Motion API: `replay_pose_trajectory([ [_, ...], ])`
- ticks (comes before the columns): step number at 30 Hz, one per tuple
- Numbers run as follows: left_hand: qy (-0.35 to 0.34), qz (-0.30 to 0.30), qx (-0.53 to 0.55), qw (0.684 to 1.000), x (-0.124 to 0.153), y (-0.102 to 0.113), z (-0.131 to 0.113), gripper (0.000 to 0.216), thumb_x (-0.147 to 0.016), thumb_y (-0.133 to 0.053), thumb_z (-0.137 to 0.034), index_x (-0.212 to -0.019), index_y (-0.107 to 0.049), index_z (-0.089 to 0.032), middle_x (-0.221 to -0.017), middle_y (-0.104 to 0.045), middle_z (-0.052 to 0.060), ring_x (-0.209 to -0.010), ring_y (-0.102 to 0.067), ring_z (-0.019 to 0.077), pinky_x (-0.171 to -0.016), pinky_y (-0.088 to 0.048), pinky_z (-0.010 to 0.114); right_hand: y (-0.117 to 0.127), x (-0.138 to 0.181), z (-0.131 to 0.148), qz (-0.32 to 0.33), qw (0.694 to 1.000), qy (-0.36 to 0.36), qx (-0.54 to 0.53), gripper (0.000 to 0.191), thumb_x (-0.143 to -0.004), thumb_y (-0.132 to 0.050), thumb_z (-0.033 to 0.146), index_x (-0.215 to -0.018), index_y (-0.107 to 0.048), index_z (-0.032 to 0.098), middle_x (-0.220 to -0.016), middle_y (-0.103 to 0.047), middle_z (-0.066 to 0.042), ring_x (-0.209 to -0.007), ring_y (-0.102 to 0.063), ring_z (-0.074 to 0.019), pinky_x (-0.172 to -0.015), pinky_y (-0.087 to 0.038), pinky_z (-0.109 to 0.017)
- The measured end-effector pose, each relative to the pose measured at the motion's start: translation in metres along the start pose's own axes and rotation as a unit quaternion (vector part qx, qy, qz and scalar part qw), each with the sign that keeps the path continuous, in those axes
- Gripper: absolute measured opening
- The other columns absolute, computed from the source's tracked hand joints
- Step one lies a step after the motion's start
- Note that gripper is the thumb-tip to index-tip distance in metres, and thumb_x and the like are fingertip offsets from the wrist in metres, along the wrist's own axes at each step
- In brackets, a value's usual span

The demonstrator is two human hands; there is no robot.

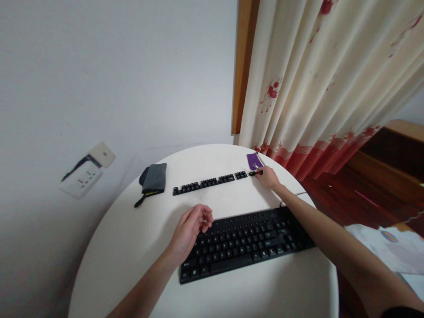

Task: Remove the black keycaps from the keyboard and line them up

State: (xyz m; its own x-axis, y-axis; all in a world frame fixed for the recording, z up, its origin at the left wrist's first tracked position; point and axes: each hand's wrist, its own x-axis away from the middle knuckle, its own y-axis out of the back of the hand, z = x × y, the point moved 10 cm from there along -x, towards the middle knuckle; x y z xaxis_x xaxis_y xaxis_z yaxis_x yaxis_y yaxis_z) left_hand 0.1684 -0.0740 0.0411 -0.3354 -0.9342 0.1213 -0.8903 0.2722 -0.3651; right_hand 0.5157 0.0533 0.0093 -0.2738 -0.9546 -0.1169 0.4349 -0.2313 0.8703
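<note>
A black keyboard (247, 243) lies on the round white table (132, 247) in front of me. My left hand (190, 229) rests at the keyboard's left end, fingers loosely curled and holding nothing. Farther back, a row of loose black keycaps (203, 183) is lined up across the table. My right hand (269, 177) reaches to the right end of that row, fingertips pinched on a black keycap (254, 173). A purple card (254, 160) with a small tool on it lies just behind that hand.
A grey pouch with a black strap (153, 180) lies at the table's back left. A wall socket plate (81, 180) is on the white wall. A cream and red curtain (314, 97) hangs at the right, over a dark wooden floor (347, 194).
</note>
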Motion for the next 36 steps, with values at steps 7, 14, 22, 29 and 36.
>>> replay_pose_trajectory([
  [7,-0.003,0.004,-0.005,1.0,0.0,0.0,0.0,0.032,-0.091,-0.059,-0.044,-0.087,-0.066,-0.013,-0.074,-0.063,0.005,-0.062,-0.053,0.0135,-0.054,-0.036,0.024,0.009,0.006,0.007,-0.015,0.999,0.007,-0.036,0.015,-0.077,-0.069,0.02,-0.089,-0.076,0.016,-0.088,-0.075,-0.01,-0.081,-0.067,-0.0226,-0.072,-0.045,-0.027],
  [14,-0.006,-0.001,-0.003,1.0,-0.001,0.002,-0.002,0.032,-0.091,-0.058,-0.044,-0.088,-0.066,-0.013,-0.073,-0.063,0.006,-0.063,-0.053,0.0138,-0.054,-0.037,0.024,0.076,0.027,0.013,-0.08,0.989,0.024,-0.12,0.04,-0.095,-0.038,0.03,-0.089,-0.072,0.009,-0.085,-0.073,-0.013,-0.076,-0.065,-0.0201,-0.07,-0.046,-0.028],
  [22,-0.003,-0.005,-0.006,1.0,-0.004,0.005,0.001,0.032,-0.09,-0.061,-0.046,-0.089,-0.065,-0.014,-0.073,-0.063,0.005,-0.063,-0.054,0.0137,-0.054,-0.038,0.024,0.165,0.131,-0.032,-0.217,0.938,0.011,-0.27,0.048,-0.098,-0.035,0.047,-0.087,-0.07,0.015,-0.074,-0.063,-0.005,-0.058,-0.051,-0.0141,-0.053,-0.039,-0.025],
  [29,-0.003,-0.022,-0.02,1.0,-0.005,0.009,0.002,0.035,-0.085,-0.065,-0.048,-0.087,-0.066,-0.013,-0.072,-0.063,0.005,-0.064,-0.054,0.0148,-0.053,-0.039,0.024,0.146,0.182,-0.076,-0.172,0.954,-0.033,-0.242,0.033,-0.094,-0.048,0.044,-0.084,-0.064,0.016,-0.067,-0.055,0.0,-0.058,-0.048,-0.0138,-0.055,-0.037,-0.025],
  [36,-0.003,-0.021,-0.028,0.999,-0.007,0.01,0.004,0.033,-0.085,-0.065,-0.047,-0.086,-0.066,-0.014,-0.074,-0.063,0.005,-0.065,-0.055,0.0149,-0.053,-0.04,0.024,0.124,0.186,-0.087,-0.121,0.975,-0.027,-0.183,0.034,-0.094,-0.046,0.044,-0.084,-0.064,0.016,-0.065,-0.057,-0.001,-0.061,-0.055,-0.0169,-0.06,-0.041,-0.027],
])
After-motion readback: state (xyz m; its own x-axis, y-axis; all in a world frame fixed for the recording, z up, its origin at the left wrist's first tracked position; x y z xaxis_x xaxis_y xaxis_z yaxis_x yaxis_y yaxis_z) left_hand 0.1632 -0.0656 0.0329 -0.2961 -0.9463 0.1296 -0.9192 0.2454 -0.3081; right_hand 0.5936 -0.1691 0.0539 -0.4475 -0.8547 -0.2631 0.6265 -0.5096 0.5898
